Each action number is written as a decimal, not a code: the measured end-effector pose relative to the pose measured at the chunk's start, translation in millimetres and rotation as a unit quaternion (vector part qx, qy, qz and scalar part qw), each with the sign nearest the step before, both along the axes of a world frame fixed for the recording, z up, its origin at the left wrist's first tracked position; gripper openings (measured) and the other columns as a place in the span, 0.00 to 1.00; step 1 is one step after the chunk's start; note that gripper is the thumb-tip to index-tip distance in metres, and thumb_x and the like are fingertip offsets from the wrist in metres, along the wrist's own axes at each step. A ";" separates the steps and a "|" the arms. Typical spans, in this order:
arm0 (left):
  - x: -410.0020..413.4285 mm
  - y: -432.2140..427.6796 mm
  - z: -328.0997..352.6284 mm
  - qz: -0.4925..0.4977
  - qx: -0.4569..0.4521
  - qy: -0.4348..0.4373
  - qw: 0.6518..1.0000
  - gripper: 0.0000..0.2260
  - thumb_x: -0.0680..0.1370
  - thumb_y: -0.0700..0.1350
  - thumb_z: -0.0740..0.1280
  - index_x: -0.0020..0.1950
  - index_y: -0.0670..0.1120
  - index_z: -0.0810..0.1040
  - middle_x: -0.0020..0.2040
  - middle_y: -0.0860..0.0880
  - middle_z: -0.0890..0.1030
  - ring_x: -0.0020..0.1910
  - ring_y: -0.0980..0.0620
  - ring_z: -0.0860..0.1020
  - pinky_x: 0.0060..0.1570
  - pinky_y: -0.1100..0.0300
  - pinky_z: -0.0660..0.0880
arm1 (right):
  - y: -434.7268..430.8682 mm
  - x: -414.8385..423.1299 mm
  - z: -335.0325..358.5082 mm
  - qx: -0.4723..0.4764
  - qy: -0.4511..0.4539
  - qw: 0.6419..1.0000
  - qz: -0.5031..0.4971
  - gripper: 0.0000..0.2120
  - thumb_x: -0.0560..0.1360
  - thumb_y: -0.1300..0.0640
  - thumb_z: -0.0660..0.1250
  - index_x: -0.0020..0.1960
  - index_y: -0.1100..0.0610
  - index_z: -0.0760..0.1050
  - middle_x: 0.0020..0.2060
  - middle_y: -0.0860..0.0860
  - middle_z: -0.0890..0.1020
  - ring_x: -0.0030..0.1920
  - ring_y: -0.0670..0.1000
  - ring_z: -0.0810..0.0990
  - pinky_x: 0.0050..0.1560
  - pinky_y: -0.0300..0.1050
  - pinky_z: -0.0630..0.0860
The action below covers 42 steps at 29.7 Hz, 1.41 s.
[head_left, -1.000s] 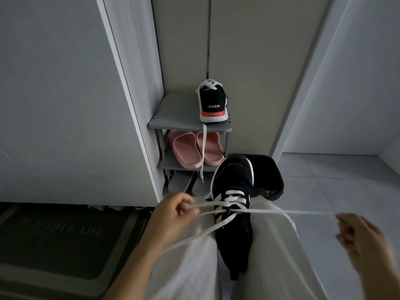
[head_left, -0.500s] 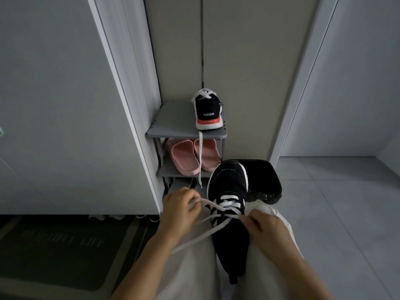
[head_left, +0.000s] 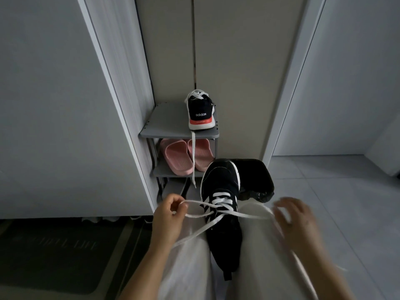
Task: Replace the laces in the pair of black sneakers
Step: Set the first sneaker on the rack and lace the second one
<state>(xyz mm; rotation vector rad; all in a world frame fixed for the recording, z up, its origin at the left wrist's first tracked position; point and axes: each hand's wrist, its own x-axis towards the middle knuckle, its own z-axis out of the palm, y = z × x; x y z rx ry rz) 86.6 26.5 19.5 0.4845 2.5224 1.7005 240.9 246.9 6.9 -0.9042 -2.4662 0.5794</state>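
Sneakers counted: two, black. The near sneaker (head_left: 223, 226) is held between the person's light-trousered legs, toe pointing away. The second sneaker (head_left: 201, 113) is stood heel-out at the right of the top shelf (head_left: 164, 122) of a grey rack.

Laces counted: two, white. The white lace (head_left: 219, 201) is threaded across the near sneaker's front eyelets, with strands led out to both sides. The hanging lace (head_left: 193, 156) drops from the second sneaker past the shelf edge.

Pink slippers (head_left: 176, 158): two, on the middle shelf.

Hands: two. By the left hand (head_left: 171, 215) a strand is pinched between thumb and curled forefinger. The right hand (head_left: 296, 217) is motion-blurred; a strand is seen crossing it, but whether it is gripped cannot be told.

The lowest shelf's contents are obscured. The black bin (head_left: 257, 178) is partly hidden behind the near sneaker. The lettering on the mat (head_left: 54, 252) is unreadable.
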 end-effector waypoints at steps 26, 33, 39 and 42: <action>20.5 29.2 -31.5 -0.044 0.033 0.201 0.978 0.04 0.74 0.43 0.65 0.44 0.52 0.72 0.42 0.58 0.74 0.42 0.60 0.72 0.42 0.71 0.69 | -53.0 -26.8 12.8 -0.083 0.044 0.989 0.113 0.18 0.75 0.51 0.66 0.31 0.60 0.69 0.25 0.46 0.69 0.29 0.45 0.67 0.34 0.37 0.63; 29.0 35.6 -36.3 -0.101 0.000 0.225 0.969 0.05 0.69 0.46 0.60 0.39 0.55 0.64 0.38 0.60 0.68 0.38 0.59 0.69 0.39 0.70 0.67 | -51.9 -9.4 16.8 -0.321 0.223 0.920 0.034 0.20 0.74 0.70 0.62 0.27 0.55 0.61 0.22 0.43 0.61 0.25 0.41 0.59 0.25 0.33 0.57; 30.8 32.4 -35.9 -0.111 0.025 0.180 0.977 0.07 0.70 0.52 0.60 0.48 0.54 0.71 0.44 0.58 0.74 0.44 0.61 0.73 0.42 0.73 0.69 | -51.5 2.5 17.6 -0.328 0.270 0.905 -0.008 0.18 0.73 0.71 0.60 0.29 0.59 0.61 0.22 0.45 0.60 0.25 0.42 0.58 0.23 0.33 0.55; 30.7 31.9 -34.4 -0.119 0.032 0.185 0.975 0.08 0.73 0.53 0.61 0.50 0.54 0.72 0.44 0.57 0.75 0.42 0.61 0.73 0.41 0.74 0.68 | -51.3 0.3 15.6 -0.319 0.263 0.910 -0.021 0.17 0.72 0.71 0.60 0.28 0.58 0.60 0.22 0.45 0.59 0.25 0.43 0.58 0.22 0.33 0.54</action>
